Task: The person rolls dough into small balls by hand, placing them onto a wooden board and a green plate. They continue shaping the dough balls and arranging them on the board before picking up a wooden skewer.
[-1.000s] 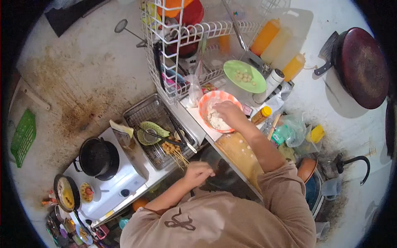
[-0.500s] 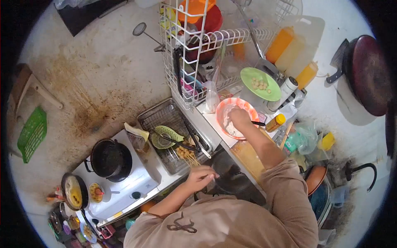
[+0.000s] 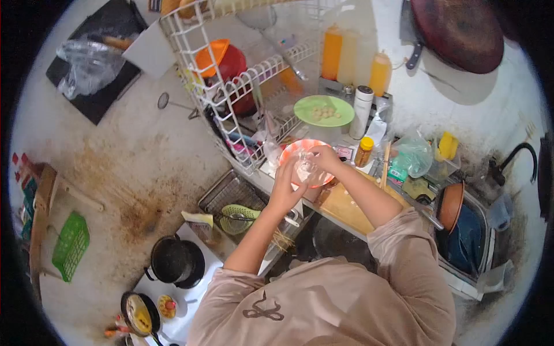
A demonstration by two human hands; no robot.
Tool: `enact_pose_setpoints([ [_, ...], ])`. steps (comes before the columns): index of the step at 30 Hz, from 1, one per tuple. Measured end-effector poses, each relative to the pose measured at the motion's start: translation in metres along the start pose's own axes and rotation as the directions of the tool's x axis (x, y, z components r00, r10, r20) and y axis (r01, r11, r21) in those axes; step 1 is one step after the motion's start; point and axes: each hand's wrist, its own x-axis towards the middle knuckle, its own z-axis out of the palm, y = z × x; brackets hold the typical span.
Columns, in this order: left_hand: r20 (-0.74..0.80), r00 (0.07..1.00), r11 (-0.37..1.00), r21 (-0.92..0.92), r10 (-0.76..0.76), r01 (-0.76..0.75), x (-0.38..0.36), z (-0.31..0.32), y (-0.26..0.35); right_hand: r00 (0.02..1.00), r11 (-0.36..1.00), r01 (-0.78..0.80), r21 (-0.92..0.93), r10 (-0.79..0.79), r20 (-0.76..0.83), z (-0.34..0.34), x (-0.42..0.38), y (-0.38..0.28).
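An orange-and-white bowl (image 3: pixel 287 151) of white flour-like powder (image 3: pixel 304 172) stands on the counter. My right hand (image 3: pixel 324 160) reaches into it from the right, with fingers bent down together at the powder; what they pinch, if anything, is hidden. At the bowl's left side is my left hand (image 3: pixel 284 189), its fingers stretched over the rim and the thumb apart from them. Just behind the bowl, a green plate (image 3: pixel 306 109) carries several small pale balls (image 3: pixel 326 111). To the right lies a wooden cutting board (image 3: pixel 340 202).
A yellow-capped jar (image 3: pixel 364 151) and a white flask (image 3: pixel 362 112) stand right of the bowl. A white wire rack (image 3: pixel 202 75) rises behind left. Skewers (image 3: pixel 283 238) and a green strainer (image 3: pixel 238 214) lie by the wire basket (image 3: pixel 216 193). A black pot (image 3: pixel 173 259) sits on the stove.
My left hand has moved up and right from near the skewers to the bowl's left side. My right hand remains in the bowl. The head view has shifted and turned.
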Motion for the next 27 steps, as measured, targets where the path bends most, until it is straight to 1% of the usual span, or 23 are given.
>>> enact_pose_setpoints([
  [1, 0.028, 1.000, 1.000, 0.024, 0.003, -0.004, 0.012, 0.009, -0.005, 0.999, 0.999, 0.037, 0.038, -0.036, -0.013, -0.002, -0.002, -0.003],
  [2, 0.058, 0.998, 0.999, 0.049, 0.005, -0.007, 0.022, 0.019, -0.009, 0.998, 0.998, 0.053, 0.037, -0.052, -0.040, -0.002, -0.005, -0.005],
  [3, 0.088, 0.996, 0.997, 0.073, 0.004, -0.010, 0.029, 0.028, -0.012, 0.999, 0.998, -0.007, 0.058, 0.009, -0.036, -0.005, -0.007, -0.014],
  [4, 0.096, 0.995, 0.980, 0.197, -0.001, -0.019, 0.035, 0.036, -0.013, 0.997, 0.995, -0.068, 0.079, 0.071, -0.030, -0.008, -0.008, -0.021],
  [5, 0.143, 0.989, 0.973, 0.232, -0.047, 0.013, 0.040, 0.041, -0.016, 0.991, 0.987, -0.130, 0.100, 0.132, -0.022, -0.012, -0.011, -0.028],
  [6, 0.188, 0.978, 0.962, 0.268, -0.095, 0.043, 0.045, 0.042, -0.017, 0.993, 0.882, -0.110, 0.458, 0.116, 0.014, -0.003, -0.010, -0.012],
  [7, 0.229, 0.963, 0.950, 0.305, -0.145, 0.071, 0.049, 0.043, -0.016, 0.995, 0.916, -0.052, 0.397, 0.083, -0.063, 0.000, -0.011, -0.005],
  [9, 0.167, 0.973, 0.929, 0.360, -0.157, 0.088, 0.055, 0.041, -0.013, 0.979, 0.966, 0.051, 0.253, 0.002, -0.203, 0.000, -0.012, 0.000],
  [10, 0.171, 0.973, 0.925, 0.371, -0.155, 0.082, 0.057, 0.039, -0.014, 0.990, 0.977, 0.009, 0.214, 0.022, -0.138, -0.004, -0.013, -0.002],
  [12, 0.166, 0.971, 0.912, 0.400, -0.172, 0.093, 0.060, 0.038, -0.021, 0.976, 0.907, -0.217, 0.361, 0.204, 0.073, -0.017, -0.017, -0.012],
  [13, 0.157, 0.969, 0.902, 0.416, -0.191, 0.111, 0.060, 0.039, -0.029, 0.942, 0.848, -0.332, 0.413, 0.275, 0.192, -0.025, -0.022, -0.025],
  [14, 0.147, 0.966, 0.891, 0.434, -0.214, 0.132, 0.059, 0.040, -0.036, 0.925, 0.773, -0.379, 0.508, 0.307, 0.224, -0.032, -0.030, -0.038],
  [17, 0.107, 0.966, 0.897, 0.407, -0.234, 0.172, 0.057, 0.033, -0.037, 0.949, 0.749, -0.314, 0.583, 0.227, 0.220, -0.034, -0.037, -0.041],
  [20, 0.060, 0.963, 0.890, 0.400, -0.263, 0.219, 0.054, 0.033, -0.038, 0.955, 0.641, -0.294, 0.710, 0.172, 0.240, -0.024, -0.031, -0.018],
  [23, 0.018, 0.973, 0.937, 0.274, -0.231, 0.218, 0.053, 0.035, -0.040, 0.944, 0.541, -0.330, 0.774, 0.196, 0.265, -0.026, -0.040, -0.036],
  [26, -0.003, 0.966, 0.949, 0.186, -0.258, 0.255, 0.052, 0.031, -0.024, 0.945, 0.755, -0.278, 0.594, 0.104, 0.310, -0.015, -0.032, -0.022],
  [27, -0.036, 0.971, 0.954, 0.178, -0.238, 0.240, 0.052, 0.032, -0.024, 0.948, 0.748, -0.273, 0.605, 0.102, 0.301, -0.012, -0.030, -0.020],
])
